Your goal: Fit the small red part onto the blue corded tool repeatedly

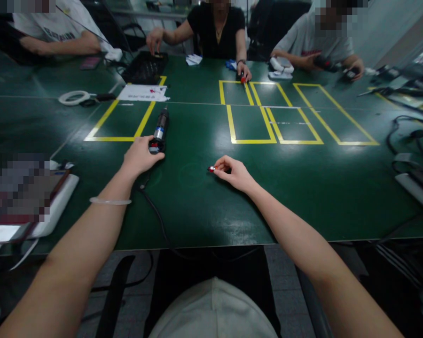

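Note:
My left hand (140, 156) is closed around the rear end of an electric screwdriver (161, 126), with thumb and index finger on either side. The tool has a black and silver body with a blue band, and its tip points away from me. To the right, my right hand (237, 174) pinches a small red and white piece (211, 169) just over the green table (186, 206). The piece has a dark end; its exact kind is too small to make out. A black cord (158, 213) trails from near the screwdriver to the table's front edge.
Yellow tape outlines (254, 141) mark the table's middle. A white sheet (143, 92), a coiled white cable (74, 97) and a black tray (145, 68) lie farther back. Across sit three people; one person's hand (245, 72) holds a small red item. Cables (396, 126) line the right.

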Action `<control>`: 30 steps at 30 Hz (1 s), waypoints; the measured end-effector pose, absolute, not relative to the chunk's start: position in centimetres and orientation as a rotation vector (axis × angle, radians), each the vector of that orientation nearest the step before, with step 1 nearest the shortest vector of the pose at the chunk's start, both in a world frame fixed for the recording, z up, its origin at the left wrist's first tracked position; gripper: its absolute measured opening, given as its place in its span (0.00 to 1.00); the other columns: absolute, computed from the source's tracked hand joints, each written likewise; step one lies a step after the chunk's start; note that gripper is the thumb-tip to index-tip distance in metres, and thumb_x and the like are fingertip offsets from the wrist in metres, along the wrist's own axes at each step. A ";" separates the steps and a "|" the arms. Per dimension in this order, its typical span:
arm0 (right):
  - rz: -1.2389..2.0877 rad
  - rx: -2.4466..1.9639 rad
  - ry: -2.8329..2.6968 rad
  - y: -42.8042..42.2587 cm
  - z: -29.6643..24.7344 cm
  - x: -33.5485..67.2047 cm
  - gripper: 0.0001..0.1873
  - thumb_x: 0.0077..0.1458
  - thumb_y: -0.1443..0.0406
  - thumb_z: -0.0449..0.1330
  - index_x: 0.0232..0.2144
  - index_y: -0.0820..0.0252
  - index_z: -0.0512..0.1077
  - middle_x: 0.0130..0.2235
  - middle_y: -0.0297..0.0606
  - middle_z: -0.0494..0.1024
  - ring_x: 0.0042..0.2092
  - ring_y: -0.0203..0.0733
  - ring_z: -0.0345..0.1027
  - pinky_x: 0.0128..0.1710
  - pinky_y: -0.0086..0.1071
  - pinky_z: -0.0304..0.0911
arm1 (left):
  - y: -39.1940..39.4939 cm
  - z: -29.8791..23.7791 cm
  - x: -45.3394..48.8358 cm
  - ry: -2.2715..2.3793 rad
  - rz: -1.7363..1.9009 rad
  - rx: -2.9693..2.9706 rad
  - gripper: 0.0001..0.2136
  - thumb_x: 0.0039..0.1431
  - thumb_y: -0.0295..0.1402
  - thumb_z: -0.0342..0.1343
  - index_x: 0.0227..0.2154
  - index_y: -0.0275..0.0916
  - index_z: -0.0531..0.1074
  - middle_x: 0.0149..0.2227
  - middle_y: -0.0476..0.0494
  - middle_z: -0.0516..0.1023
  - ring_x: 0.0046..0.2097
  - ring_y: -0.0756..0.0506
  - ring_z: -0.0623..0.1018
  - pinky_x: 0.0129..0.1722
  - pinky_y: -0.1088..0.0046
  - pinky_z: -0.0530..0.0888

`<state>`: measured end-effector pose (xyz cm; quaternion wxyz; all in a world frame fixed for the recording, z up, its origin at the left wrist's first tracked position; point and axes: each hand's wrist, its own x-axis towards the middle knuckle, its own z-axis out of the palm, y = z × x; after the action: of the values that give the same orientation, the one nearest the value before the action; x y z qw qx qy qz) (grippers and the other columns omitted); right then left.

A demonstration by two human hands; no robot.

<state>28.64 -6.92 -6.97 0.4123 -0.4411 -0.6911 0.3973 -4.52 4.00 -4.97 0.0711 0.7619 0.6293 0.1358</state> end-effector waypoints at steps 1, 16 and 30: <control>0.995 -1.108 -1.742 -6.9 -7.0 28.6 0.10 0.56 0.59 0.63 0.36 0.59 0.70 0.31 0.34 0.76 0.33 0.36 0.69 0.38 0.32 0.66 | 3.4 -4.8 -3.3 1.895 0.405 2.297 0.36 0.53 0.45 0.60 0.63 0.33 0.64 0.59 0.30 0.67 0.59 0.31 0.71 0.57 0.53 0.71; 0.826 -1.232 -1.848 -7.0 -6.8 28.6 0.08 0.55 0.62 0.62 0.34 0.57 0.66 0.28 0.30 0.73 0.30 0.37 0.68 0.35 0.31 0.64 | -5.3 -3.7 7.9 1.417 0.339 2.568 0.33 0.56 0.40 0.56 0.65 0.37 0.61 0.61 0.34 0.67 0.58 0.33 0.72 0.56 0.56 0.72; 0.733 -1.188 -1.967 -6.9 -6.8 28.3 0.04 0.56 0.64 0.61 0.34 0.58 0.69 0.29 0.32 0.74 0.31 0.38 0.68 0.36 0.31 0.61 | -5.8 -4.1 8.2 1.370 0.357 2.645 0.33 0.57 0.41 0.57 0.65 0.40 0.61 0.60 0.34 0.68 0.56 0.33 0.73 0.53 0.55 0.72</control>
<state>28.32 -6.94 -6.76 0.3568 -0.4603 -0.7617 0.2839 8.19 -5.78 -4.10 0.0708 0.8795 0.4554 0.1186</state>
